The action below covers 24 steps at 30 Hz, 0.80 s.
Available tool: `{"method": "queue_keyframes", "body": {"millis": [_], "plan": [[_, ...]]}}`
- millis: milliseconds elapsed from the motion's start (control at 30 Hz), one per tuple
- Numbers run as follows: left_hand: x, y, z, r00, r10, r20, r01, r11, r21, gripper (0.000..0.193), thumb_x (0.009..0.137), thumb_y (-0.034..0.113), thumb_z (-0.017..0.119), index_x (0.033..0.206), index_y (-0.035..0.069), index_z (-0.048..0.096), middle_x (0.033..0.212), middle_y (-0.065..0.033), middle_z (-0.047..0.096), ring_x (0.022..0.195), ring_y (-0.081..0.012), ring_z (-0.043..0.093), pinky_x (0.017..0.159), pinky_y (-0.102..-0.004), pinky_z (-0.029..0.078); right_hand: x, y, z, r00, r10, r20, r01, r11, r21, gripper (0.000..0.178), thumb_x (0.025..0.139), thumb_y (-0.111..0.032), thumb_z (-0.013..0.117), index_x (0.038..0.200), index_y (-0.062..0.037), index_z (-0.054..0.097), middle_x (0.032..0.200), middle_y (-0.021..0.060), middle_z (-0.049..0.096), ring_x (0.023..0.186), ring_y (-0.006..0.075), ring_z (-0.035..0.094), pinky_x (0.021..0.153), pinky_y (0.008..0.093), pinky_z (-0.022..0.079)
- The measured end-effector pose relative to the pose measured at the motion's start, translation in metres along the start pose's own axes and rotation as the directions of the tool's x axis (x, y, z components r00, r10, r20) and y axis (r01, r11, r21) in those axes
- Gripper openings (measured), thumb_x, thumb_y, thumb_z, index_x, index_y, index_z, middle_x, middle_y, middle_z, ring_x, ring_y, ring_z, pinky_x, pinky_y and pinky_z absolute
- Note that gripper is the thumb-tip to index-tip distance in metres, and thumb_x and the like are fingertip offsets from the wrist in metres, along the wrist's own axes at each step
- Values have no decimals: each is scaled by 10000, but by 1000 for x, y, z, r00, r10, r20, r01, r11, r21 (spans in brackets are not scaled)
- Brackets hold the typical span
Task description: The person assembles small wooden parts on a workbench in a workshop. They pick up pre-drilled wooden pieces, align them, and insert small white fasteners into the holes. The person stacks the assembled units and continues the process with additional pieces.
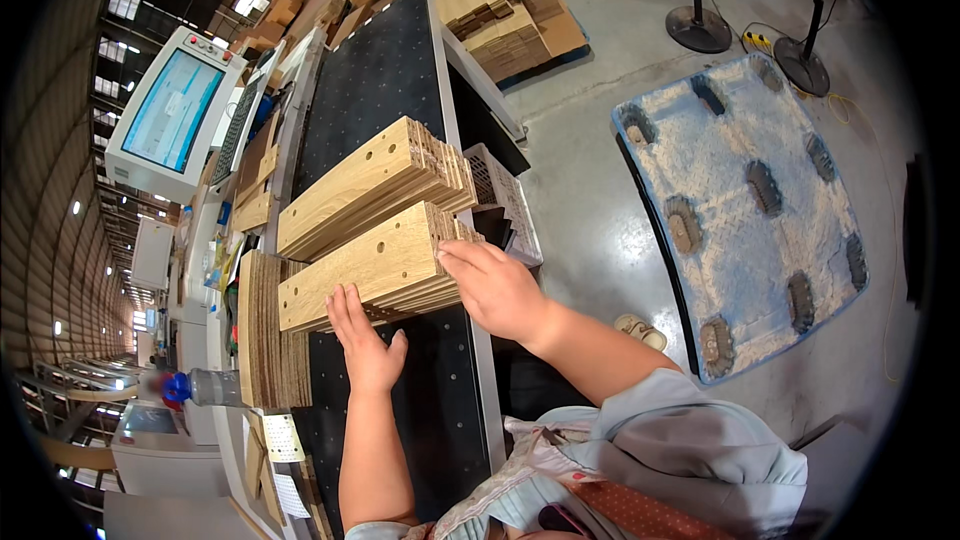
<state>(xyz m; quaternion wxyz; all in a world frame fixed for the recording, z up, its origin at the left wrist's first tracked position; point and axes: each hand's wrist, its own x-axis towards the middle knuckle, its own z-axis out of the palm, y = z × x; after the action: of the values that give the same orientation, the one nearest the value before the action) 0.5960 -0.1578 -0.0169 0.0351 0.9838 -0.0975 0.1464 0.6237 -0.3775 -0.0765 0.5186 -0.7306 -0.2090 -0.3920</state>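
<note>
A stack of drilled wooden boards (pixel 362 258) lies across the black worktable in front of me. My left hand (pixel 366 342) is open, its stretched fingers resting against the near long side of this stack. At the stack's right end my right hand (pixel 492 287) lies open, fingers extended against the board ends; its fingertips reach the top edge. Just beyond sits a second stack of similar boards (pixel 350 187), with holes in its top board and slightly uneven ends. Another pile of boards (pixel 275 330) stands on edge at the left, by the first stack's left end.
The black table (pixel 375 65) has a pale metal edge. A monitor (pixel 172 110) and a clear bottle with a blue cap (pixel 212 387) are on the left. A white crate (pixel 515 205) sits beside the table. On the floor are a blue pallet (pixel 735 165) and stacked wood (pixel 545 15).
</note>
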Motion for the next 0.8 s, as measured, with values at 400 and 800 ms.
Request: {"method": "queue_keyframes", "body": {"millis": [400, 800], "plan": [[-1, 1, -5, 1000, -2, 21, 2, 1000, -6, 1005, 618, 22, 717, 1462, 39, 171, 1500, -211, 192, 1405, -431, 118, 1145, -497, 156, -19, -4, -1, 982, 133, 133, -169, 935, 312, 597, 734, 97, 504, 1323, 8, 460, 1299, 183, 472, 1167, 376, 463, 1010, 432, 394], [-2, -2, -3, 1000, 8, 25, -7, 999, -31, 988, 628, 29, 716, 1460, 30, 182, 1500, -209, 193, 1407, -430, 109, 1145, -492, 161, -19, 1, 6, 947, 275, 165, -312, 912, 267, 673, 763, 72, 509, 1408, -78, 390, 1378, 176, 417, 1254, 355, 403, 1063, 421, 339]]}}
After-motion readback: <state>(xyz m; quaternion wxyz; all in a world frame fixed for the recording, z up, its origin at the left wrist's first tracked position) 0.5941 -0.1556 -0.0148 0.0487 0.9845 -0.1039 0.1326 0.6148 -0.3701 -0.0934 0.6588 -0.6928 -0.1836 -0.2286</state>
